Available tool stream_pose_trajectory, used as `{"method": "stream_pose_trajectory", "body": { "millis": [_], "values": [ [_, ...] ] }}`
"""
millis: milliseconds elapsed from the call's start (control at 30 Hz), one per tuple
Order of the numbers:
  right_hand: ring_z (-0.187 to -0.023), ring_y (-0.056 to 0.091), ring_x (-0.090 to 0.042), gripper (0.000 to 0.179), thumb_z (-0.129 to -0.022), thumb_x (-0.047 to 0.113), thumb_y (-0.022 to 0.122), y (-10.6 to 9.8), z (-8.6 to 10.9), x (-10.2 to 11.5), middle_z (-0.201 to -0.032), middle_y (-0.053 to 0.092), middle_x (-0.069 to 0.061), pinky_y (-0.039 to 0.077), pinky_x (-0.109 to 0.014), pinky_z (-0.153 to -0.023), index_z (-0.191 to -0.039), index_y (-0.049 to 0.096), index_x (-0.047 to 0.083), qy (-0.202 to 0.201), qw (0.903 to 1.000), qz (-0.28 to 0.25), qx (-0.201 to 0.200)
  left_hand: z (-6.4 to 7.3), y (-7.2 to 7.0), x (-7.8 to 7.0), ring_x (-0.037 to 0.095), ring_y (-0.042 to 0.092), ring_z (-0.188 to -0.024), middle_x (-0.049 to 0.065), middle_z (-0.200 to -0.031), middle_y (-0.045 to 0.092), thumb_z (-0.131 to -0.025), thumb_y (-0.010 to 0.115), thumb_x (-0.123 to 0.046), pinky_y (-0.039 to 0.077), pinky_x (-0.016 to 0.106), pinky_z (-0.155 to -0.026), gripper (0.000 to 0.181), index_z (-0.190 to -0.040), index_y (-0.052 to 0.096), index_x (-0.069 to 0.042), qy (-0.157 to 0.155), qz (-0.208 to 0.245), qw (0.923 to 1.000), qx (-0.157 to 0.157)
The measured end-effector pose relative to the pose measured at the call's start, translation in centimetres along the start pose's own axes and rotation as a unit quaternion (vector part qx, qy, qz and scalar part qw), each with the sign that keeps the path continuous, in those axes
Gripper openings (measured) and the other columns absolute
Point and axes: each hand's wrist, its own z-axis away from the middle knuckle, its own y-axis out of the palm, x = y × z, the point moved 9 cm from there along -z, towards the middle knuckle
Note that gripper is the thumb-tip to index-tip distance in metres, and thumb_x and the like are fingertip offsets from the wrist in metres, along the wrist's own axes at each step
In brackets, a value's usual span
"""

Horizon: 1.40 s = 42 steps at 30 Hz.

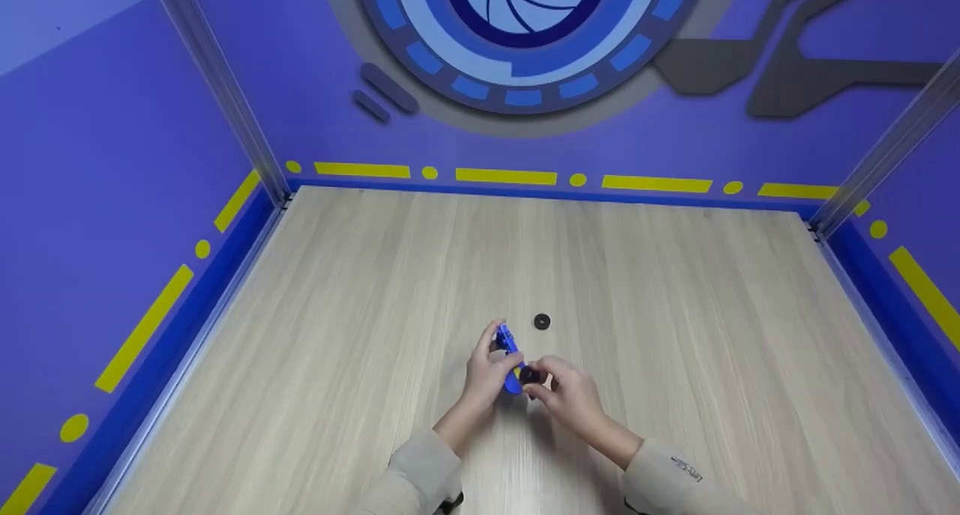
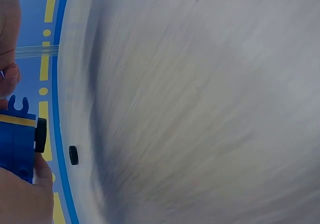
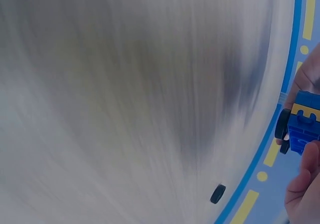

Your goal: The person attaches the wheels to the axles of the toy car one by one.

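My left hand (image 1: pixel 482 378) grips a small blue toy car (image 1: pixel 513 382) with a yellow strip, holding it on a slant above the table. At the car's near end my right hand (image 1: pixel 576 396) pinches a black wheel (image 1: pixel 529 374) between thumb and fingers, right against the body. A black wheel (image 2: pixel 41 135) is on the car's far end in the left wrist view. Seen from the right wrist, two black wheels show on one side of the blue body (image 3: pixel 304 129). Beyond the hands, a loose black wheel (image 1: pixel 541 321) lies on the table.
The wood-grain table (image 1: pixel 337 312) is bounded by blue walls (image 1: pixel 285 125) with yellow dashes. Metal posts (image 1: pixel 225 88) stand at its far corners. Both forearms reach in from the near edge in beige sleeves (image 1: pixel 427 462).
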Motion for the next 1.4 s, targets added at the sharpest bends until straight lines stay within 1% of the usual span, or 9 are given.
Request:
{"method": "stream_pose_trajectory", "body": {
  "millis": [167,300,533,567,767,800,833,1133,1400],
  "values": [
    [-0.06,0.055,-0.011,0.022,-0.065,0.014,0.074,0.0,0.1,0.1,-0.072,0.062,0.004,0.042,-0.016,-0.05,-0.084,0.063,0.011,0.0,1.0,0.003,-0.001,-1.1,0.2,1.8,0.033,0.042,-0.115,0.022,-0.13,0.042,-0.074,0.062,-0.012,0.037,0.046,-0.092,0.062,-0.132,0.039,-0.016,-0.001,-0.01,0.9999,0.002],
    [-0.059,0.055,-0.011,0.023,-0.065,0.015,0.074,0.0,0.1,0.1,-0.071,0.062,0.004,0.042,-0.016,-0.05,-0.084,0.063,0.01,-0.001,1.0,0.008,0.0,-1.3,0.2,2.2,0.032,0.043,-0.114,0.02,-0.13,0.043,-0.074,0.062,-0.014,0.038,0.045,-0.092,0.062,-0.131,0.04,-0.019,0.004,-0.019,0.9998,-0.001],
    [-0.06,0.055,-0.009,0.022,-0.066,0.014,0.074,0.0,0.0,0.3,-0.072,0.063,0.004,0.043,-0.016,-0.051,-0.084,0.063,0.011,0.005,0.9999,0.012,0.005,-1.3,0.1,2.1,0.033,0.044,-0.114,0.02,-0.128,0.044,-0.074,0.062,-0.015,0.04,0.044,-0.09,0.062,-0.131,0.04,-0.021,0.008,-0.026,0.9996,-0.001],
    [-0.061,0.055,-0.009,0.022,-0.066,0.015,0.074,-0.1,0.0,0.3,-0.072,0.063,0.004,0.043,-0.016,-0.051,-0.084,0.063,0.011,0.006,0.9999,0.014,0.005,-1.0,0.1,1.6,0.033,0.043,-0.115,0.021,-0.129,0.044,-0.074,0.062,-0.014,0.039,0.045,-0.091,0.062,-0.132,0.039,-0.02,0.007,-0.025,0.9997,0.0],
    [-0.062,0.055,-0.007,0.022,-0.065,0.016,0.074,-0.1,-0.1,0.5,-0.072,0.063,0.004,0.043,-0.016,-0.051,-0.084,0.063,0.011,0.004,0.9997,0.024,-0.001,-0.9,0.0,1.4,0.032,0.043,-0.116,0.019,-0.13,0.044,-0.074,0.062,-0.015,0.039,0.045,-0.091,0.063,-0.132,0.039,-0.021,0.012,-0.031,0.9994,-0.002],
    [-0.062,0.055,-0.007,0.022,-0.066,0.017,0.074,-0.1,-0.1,0.5,-0.072,0.063,0.004,0.043,-0.016,-0.051,-0.084,0.063,0.011,0.005,0.9996,0.027,-0.001,-1.2,0.0,1.9,0.031,0.043,-0.115,0.018,-0.13,0.044,-0.074,0.062,-0.016,0.04,0.044,-0.09,0.063,-0.132,0.039,-0.022,0.014,-0.034,0.9993,-0.003],
    [-0.061,0.055,-0.007,0.022,-0.066,0.017,0.074,-0.1,-0.1,0.5,-0.072,0.063,0.004,0.043,-0.016,-0.051,-0.084,0.063,0.011,0.006,0.9996,0.029,-0.001,-1.2,0.0,2.0,0.031,0.043,-0.115,0.017,-0.13,0.044,-0.074,0.062,-0.016,0.04,0.044,-0.09,0.063,-0.132,0.038,-0.022,0.013,-0.035,0.9993,-0.003],
    [-0.058,0.053,-0.004,0.022,-0.067,0.021,0.073,-0.2,-0.2,0.5,-0.07,0.064,0.005,0.041,-0.016,-0.049,-0.084,0.063,0.012,0.026,0.9983,0.052,-0.005,-1.1,-0.1,1.7,0.032,0.044,-0.112,0.017,-0.127,0.045,-0.075,0.062,-0.018,0.045,0.038,-0.08,0.061,-0.132,0.039,-0.023,0.012,-0.032,0.9994,-0.007],
    [-0.055,0.048,0.001,0.019,-0.067,0.021,0.073,-0.1,-0.2,0.5,-0.066,0.062,0.008,0.039,-0.014,-0.047,-0.081,0.063,0.014,0.043,0.9977,0.051,-0.012,-1.0,-0.3,1.6,0.033,0.043,-0.113,0.02,-0.128,0.043,-0.075,0.063,-0.015,0.043,0.043,-0.085,0.064,-0.134,0.037,-0.021,0.019,-0.019,0.9996,-0.011]
  ]
}}
